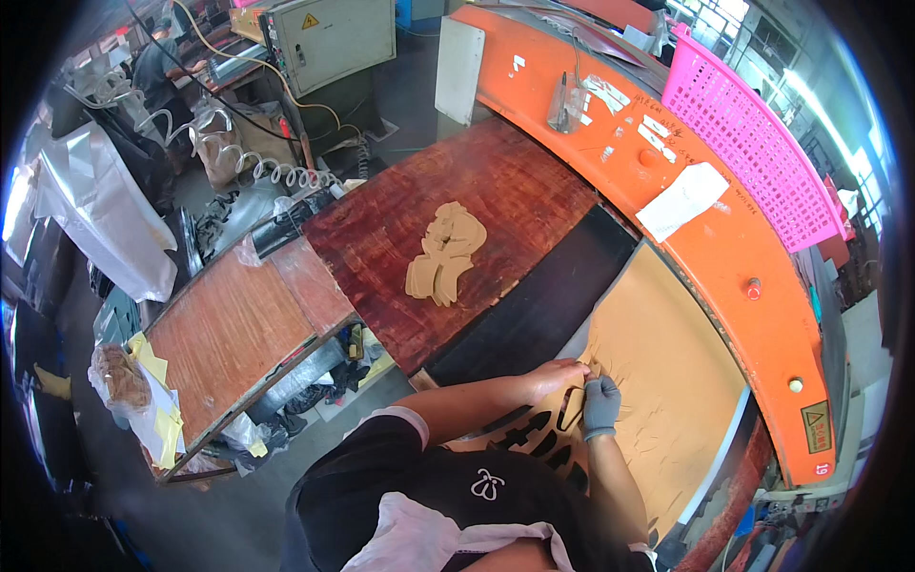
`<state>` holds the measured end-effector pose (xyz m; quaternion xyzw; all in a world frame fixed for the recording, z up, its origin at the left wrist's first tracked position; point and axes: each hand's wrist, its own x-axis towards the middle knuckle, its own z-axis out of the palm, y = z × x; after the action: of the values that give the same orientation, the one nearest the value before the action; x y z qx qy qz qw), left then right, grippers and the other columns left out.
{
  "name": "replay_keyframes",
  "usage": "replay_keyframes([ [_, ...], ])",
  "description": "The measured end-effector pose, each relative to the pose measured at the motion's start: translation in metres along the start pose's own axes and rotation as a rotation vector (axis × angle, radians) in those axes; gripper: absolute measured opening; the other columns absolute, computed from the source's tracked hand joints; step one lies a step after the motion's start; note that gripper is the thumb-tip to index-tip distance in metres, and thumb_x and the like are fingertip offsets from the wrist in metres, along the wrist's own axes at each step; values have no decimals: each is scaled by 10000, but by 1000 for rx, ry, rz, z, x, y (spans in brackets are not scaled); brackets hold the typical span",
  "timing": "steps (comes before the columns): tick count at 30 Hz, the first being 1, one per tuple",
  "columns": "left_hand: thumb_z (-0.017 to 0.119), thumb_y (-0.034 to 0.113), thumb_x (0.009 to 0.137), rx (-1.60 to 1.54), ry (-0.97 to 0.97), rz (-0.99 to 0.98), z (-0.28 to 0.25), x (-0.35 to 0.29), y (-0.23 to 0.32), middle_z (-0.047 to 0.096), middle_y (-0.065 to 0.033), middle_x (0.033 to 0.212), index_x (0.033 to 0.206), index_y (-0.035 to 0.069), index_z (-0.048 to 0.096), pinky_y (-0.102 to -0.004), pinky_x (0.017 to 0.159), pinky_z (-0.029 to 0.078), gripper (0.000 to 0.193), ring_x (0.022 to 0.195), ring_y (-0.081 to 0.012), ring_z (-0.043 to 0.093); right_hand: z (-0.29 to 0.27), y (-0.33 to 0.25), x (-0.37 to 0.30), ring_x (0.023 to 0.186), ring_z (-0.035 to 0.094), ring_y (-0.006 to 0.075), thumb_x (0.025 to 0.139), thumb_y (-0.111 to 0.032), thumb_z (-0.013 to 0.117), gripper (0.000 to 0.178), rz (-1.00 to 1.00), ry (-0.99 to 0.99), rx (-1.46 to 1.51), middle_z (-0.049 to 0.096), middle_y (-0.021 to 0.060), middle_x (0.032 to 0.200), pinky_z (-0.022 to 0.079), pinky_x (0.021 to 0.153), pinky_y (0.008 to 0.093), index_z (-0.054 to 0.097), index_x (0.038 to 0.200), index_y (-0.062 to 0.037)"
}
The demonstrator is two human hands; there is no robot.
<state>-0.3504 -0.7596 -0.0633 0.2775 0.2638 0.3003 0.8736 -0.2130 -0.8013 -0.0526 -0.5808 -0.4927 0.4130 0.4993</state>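
Two hands, bare left hand (pixel 555 379) and gloved right hand (pixel 601 406), pinch nearly closed, apparently gripping a cut tan piece (pixel 573 410), probably light, pliable, best edge-held.

Bare left hand (pixel 556 379) and grey-gloved right hand (pixel 601 407) met at the fingers over a tan sheet (pixel 691 381), by dark cut-out holes (pixel 541 420); grip too small for me to make out. Tan pieces (pixel 446 255) lay heaped on a red-brown board (pixel 376 224). Orange machine (pixel 720 253) stood beyond, pink basket (pixel 748 138) at its far edge.
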Motion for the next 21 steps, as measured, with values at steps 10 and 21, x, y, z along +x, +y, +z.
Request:
replay_keyframes([
  [10, 542, 203, 896, 254, 265, 26, -32, -14, 25, 624, -116, 982, 1019, 73, 539, -358, 603, 519, 179, 751, -229, 637, -60, -12, 5, 798, 574, 145, 905, -251, 566, 227, 334, 293, 683, 608, 44, 890, 484, 709, 281, 629, 983, -48],
  [21, 664, 302, 825, 1491, 239, 412, 49, 23, 32, 406, -191, 1352, 1303, -4, 353, -432, 1020, 340, 647, 1243, -357, 408, -48, -12, 3, 688, 530, 88, 889, -234, 594, 178, 332, 156, 603, 590, -7, 765, 442, 616, 238, 659, 936, -76],
])
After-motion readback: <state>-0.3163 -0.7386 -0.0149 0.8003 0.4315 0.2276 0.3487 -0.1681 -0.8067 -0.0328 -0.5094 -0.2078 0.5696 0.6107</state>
